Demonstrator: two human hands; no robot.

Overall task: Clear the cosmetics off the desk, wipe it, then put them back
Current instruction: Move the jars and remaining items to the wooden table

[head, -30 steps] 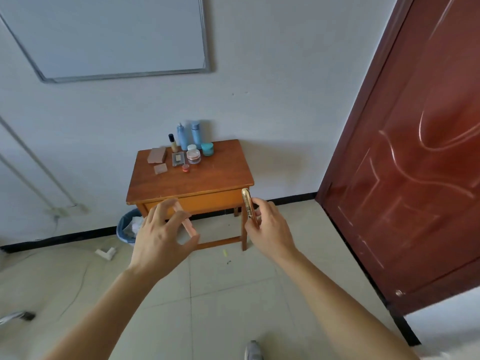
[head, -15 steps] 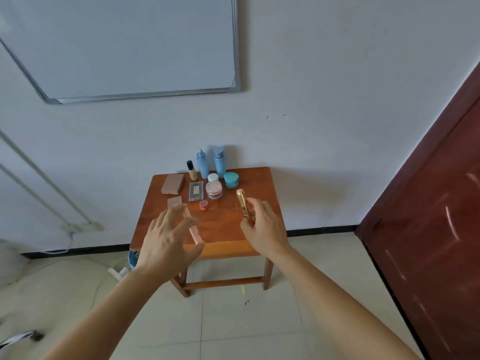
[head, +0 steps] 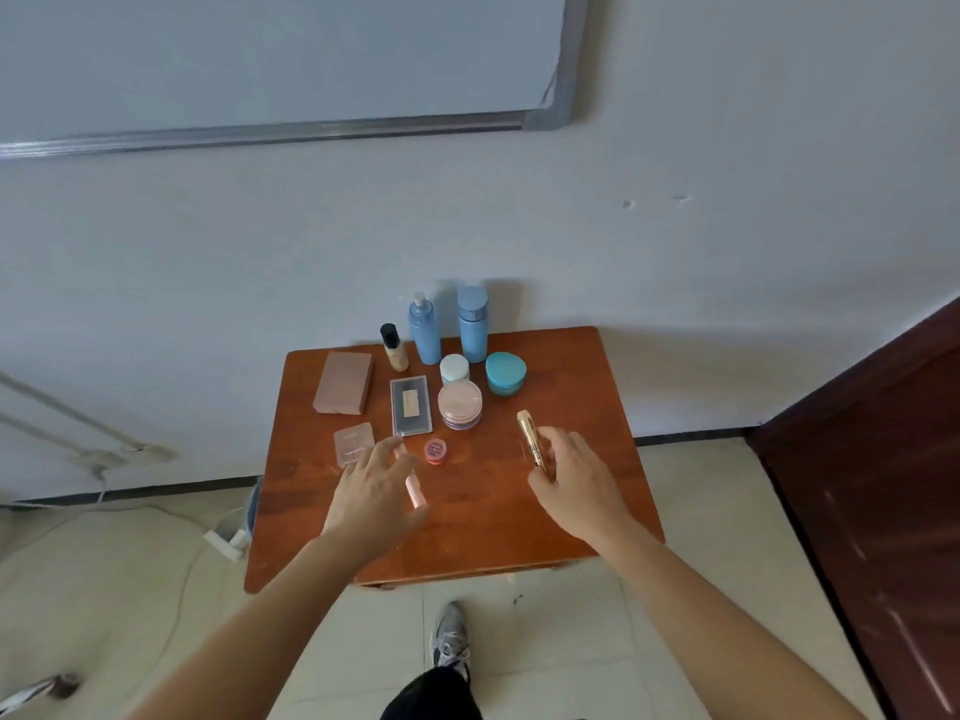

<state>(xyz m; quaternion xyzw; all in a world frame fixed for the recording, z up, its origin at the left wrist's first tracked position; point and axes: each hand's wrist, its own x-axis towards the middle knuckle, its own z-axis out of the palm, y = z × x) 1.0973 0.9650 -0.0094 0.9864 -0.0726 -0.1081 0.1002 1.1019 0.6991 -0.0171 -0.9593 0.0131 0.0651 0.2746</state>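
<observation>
A small wooden desk (head: 561, 511) stands against the wall. At its back stand two blue bottles (head: 425, 330), a foundation bottle (head: 395, 349), a teal jar (head: 505, 375), a white-lidded jar (head: 454, 367) and a pink powder jar (head: 460, 404). A brown box (head: 343, 381), a grey palette (head: 411, 405), a clear pink compact (head: 354, 443) and a tiny red pot (head: 434, 450) lie nearby. My left hand (head: 371, 498) holds a pink tube (head: 415, 492) over the desk. My right hand (head: 574, 480) grips a gold tube (head: 531, 438).
A whiteboard (head: 280, 59) hangs on the wall above. A dark red door (head: 878, 511) is at the right. A power strip and cable (head: 226, 540) lie on the tiled floor at the left of the desk. My shoe (head: 451, 639) is below the front edge.
I have walked up to the desk; it now fills the lower middle of the view. Both hands, still holding their tubes, are now over the desktop.
</observation>
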